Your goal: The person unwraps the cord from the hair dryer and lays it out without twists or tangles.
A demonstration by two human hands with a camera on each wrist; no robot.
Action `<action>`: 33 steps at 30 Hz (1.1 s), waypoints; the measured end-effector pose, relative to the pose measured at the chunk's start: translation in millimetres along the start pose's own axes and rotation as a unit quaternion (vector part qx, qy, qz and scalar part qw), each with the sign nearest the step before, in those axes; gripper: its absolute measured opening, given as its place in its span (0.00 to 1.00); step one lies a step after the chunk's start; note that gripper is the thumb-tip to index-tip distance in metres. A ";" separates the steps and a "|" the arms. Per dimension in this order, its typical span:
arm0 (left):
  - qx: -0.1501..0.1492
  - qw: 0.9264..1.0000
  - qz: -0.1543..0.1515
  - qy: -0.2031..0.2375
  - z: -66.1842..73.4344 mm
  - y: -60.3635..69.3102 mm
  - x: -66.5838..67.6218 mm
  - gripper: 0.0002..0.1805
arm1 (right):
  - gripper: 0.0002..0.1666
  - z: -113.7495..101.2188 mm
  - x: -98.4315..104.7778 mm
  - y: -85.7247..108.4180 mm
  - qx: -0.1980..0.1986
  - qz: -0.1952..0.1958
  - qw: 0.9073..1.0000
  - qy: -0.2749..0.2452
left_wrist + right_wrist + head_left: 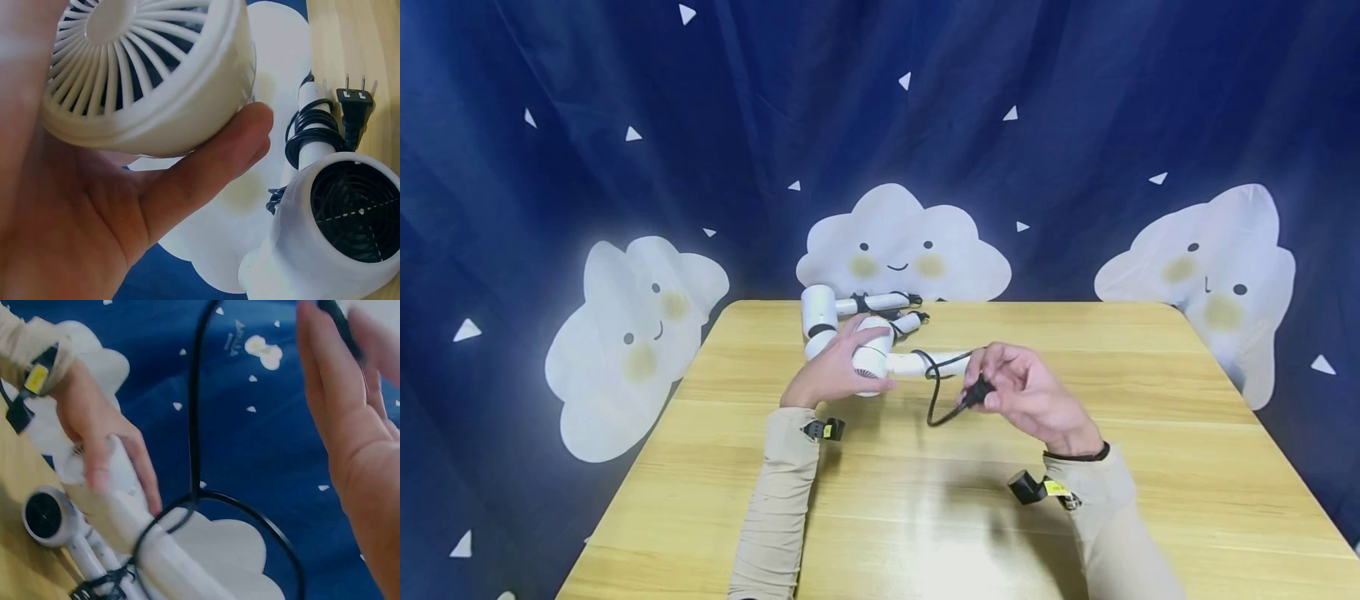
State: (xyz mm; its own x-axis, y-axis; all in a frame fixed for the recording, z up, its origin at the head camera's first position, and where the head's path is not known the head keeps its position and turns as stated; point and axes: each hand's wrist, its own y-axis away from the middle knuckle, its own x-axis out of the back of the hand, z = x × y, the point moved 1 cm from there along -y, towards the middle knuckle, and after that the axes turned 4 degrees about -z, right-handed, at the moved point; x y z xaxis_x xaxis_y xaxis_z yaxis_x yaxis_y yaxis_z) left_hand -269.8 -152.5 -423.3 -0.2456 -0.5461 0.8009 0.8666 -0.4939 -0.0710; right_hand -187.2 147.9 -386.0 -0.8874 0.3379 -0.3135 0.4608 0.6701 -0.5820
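My left hand [831, 371] grips the round body of a white hair dryer [870, 363], whose handle reaches to the right. In the left wrist view the slatted grille of this hair dryer [187, 94] is close up, with my thumb and fingers around the body. A black cord [934, 398] loops about the handle and runs to my right hand [1033, 398]. There the fingers pinch the black plug [979, 390]. The right wrist view shows the cord [195, 406] hanging in a loose loop across the handle; the plug is mostly hidden by fingers.
Behind the held one, more white hair dryers [818, 310] lie on the wooden table [1150, 375]. One has its cord [315, 128] wound round the handle and a two-pin plug [355, 109] beside it. A dark blue cloud-patterned curtain [1060, 167] hangs behind.
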 end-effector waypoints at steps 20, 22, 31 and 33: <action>-0.001 0.993 0.114 0.030 2.7 6.7 14.7 0.49 | 0.17 70.5 15.3 4.9 -0.300 -0.173 0.935 0.073; -0.001 0.992 0.119 0.034 3.9 7.5 15.5 0.49 | 0.18 72.7 22.6 8.7 -0.330 -0.140 0.928 0.100; 0.002 0.989 0.134 0.054 2.8 10.2 20.4 0.49 | 0.16 56.6 58.4 32.5 -0.389 -0.044 0.881 0.267; -0.001 0.988 0.142 0.059 1.9 10.1 21.9 0.49 | 0.15 48.4 65.1 38.3 -0.396 -0.026 0.871 0.290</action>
State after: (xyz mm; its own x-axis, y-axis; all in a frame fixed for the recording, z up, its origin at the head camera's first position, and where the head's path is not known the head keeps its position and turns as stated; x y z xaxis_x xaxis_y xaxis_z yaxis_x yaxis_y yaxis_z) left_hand -265.6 -168.2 -405.4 -0.0421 -0.7371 0.6745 0.9069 -0.3115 -0.2838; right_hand -226.6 163.6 -465.0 -0.8701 0.4168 0.2631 0.4699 0.8627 0.1872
